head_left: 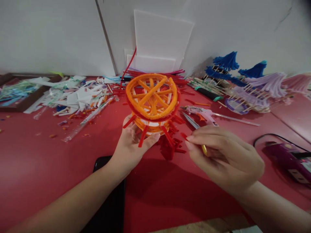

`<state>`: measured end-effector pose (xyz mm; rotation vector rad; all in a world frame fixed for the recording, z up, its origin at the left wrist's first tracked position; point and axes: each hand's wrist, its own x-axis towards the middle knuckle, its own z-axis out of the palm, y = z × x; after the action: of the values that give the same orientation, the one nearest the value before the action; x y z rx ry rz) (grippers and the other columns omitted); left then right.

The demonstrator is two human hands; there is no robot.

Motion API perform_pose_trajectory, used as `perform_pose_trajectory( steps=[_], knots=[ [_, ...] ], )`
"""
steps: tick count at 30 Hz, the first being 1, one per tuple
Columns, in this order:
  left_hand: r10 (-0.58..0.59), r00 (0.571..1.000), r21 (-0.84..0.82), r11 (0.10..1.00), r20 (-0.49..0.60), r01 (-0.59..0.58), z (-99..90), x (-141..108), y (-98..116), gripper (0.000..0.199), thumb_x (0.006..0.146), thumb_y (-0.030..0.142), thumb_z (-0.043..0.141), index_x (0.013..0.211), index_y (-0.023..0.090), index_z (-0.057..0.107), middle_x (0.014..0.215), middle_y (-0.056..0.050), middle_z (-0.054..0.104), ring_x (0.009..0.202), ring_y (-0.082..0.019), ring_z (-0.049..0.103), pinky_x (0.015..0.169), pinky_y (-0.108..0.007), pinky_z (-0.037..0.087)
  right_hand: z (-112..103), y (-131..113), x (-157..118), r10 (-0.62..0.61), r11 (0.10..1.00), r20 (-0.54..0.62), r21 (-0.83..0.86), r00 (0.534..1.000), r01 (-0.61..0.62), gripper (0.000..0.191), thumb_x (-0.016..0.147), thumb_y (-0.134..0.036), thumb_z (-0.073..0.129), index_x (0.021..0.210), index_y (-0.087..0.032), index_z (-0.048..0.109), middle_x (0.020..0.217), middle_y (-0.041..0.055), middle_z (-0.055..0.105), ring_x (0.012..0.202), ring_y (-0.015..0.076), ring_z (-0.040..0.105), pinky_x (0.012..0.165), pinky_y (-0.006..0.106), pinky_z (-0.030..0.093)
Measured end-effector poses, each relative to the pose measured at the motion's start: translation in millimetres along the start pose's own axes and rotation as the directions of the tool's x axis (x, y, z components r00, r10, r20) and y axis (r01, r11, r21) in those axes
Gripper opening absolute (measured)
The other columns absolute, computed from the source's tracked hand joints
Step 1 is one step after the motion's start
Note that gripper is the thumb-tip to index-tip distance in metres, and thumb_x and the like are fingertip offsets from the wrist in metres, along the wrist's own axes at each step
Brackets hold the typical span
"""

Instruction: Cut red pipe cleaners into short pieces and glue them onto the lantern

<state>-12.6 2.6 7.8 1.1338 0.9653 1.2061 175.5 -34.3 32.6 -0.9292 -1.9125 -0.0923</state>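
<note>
My left hand (136,140) is closed around the lower part of an orange pipe-cleaner frame (152,97). Its round top has crossed spokes, a red edge, and short red pipe-cleaner pieces sticking out below. My right hand (223,155) pinches a short red pipe-cleaner piece (184,136) between thumb and forefinger, just right of the frame and apart from it. A pointed metal blade (191,121) emerges beyond this hand, and a yellow part shows beneath its fingers; whether the hand also grips that tool I cannot tell. Cut red pieces (167,149) lie under the frame.
A pink glue gun (200,112) lies beyond my right hand. Blue (225,61) and lilac (267,81) roofed models stand back right. Scraps (82,97) and a brown tray (31,97) are at left. A black phone-like slab (111,200) lies under my left forearm; a purple device (289,158) sits right.
</note>
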Motion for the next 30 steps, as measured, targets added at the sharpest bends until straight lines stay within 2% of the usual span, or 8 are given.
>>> perform_pose_trajectory(
  steps=[5,13,18,21,25,30],
  knots=[
    [0.042,0.998,0.078,0.996,0.046,-0.046,-3.5,-0.9,-3.5,0.06,0.062,0.02,0.084,0.112,0.021,0.052,0.129,-0.013,0.064,0.115,-0.029,0.065,0.096,-0.038,0.056,-0.5,-6.8,2.6,-0.032,0.999,0.002,-0.028,0.999,0.032,0.02,0.079,0.001,0.066,0.087,-0.017,0.067,0.077,0.0034,0.072,0.069,0.0112,0.067,0.066,0.023,0.059],
    [0.066,0.993,0.059,0.996,0.094,-0.071,-0.1,0.0,-2.0,0.058,0.064,0.015,0.08,0.111,0.024,0.047,0.12,-0.01,0.067,0.109,-0.026,0.068,0.093,-0.037,0.056,0.3,-5.7,0.1,-0.1,0.986,0.005,-0.134,0.995,0.099,0.013,0.08,-0.002,0.07,0.083,-0.015,0.071,0.074,0.0042,0.072,0.068,0.0124,0.068,0.067,0.028,0.06],
    [0.042,0.996,0.04,0.998,0.077,-0.046,-0.8,-1.1,-1.1,0.056,0.064,0.016,0.08,0.11,0.023,0.049,0.121,-0.009,0.067,0.11,-0.026,0.067,0.093,-0.035,0.056,-0.3,-3.9,-2.6,-0.141,0.985,0.07,-0.093,0.988,0.147,0.018,0.081,-0.002,0.069,0.094,-0.013,0.072,0.083,0.0056,0.074,0.077,0.0141,0.069,0.071,0.03,0.06],
    [0.018,0.996,0.043,0.999,0.082,-0.022,-0.8,-1.4,0.1,0.052,0.065,0.017,0.081,0.109,0.022,0.053,0.124,-0.01,0.065,0.114,-0.026,0.066,0.096,-0.034,0.055,-0.5,-3.0,-1.8,-0.164,0.969,0.036,-0.179,0.986,0.168,0.02,0.08,-0.005,0.072,0.097,-0.014,0.072,0.082,0.0052,0.072,0.074,0.0136,0.067,0.066,0.029,0.059],
    [0.019,0.996,0.068,0.997,0.088,-0.025,-1.2,-2.1,1.6,0.049,0.067,0.019,0.08,0.11,0.022,0.058,0.127,-0.01,0.064,0.115,-0.027,0.065,0.097,-0.036,0.055,0.1,-2.8,0.6,-0.191,0.936,-0.002,-0.303,0.982,0.181,0.01,0.08,-0.01,0.075,0.083,-0.019,0.073,0.074,0.0011,0.067,0.066,0.0105,0.062,0.057,0.025,0.055],
    [0.07,0.991,0.145,0.986,0.112,-0.086,-4.0,-2.4,0.2,0.045,0.068,0.022,0.079,0.11,0.021,0.063,0.139,-0.012,0.055,0.116,-0.028,0.064,0.098,-0.039,0.055,0.9,-3.5,-1.8,-0.148,0.947,-0.042,-0.295,0.988,0.129,0.015,0.078,-0.013,0.077,0.068,-0.021,0.069,0.07,-0.0016,0.066,0.063,0.009,0.058,0.055,0.023,0.051]
  ],
)
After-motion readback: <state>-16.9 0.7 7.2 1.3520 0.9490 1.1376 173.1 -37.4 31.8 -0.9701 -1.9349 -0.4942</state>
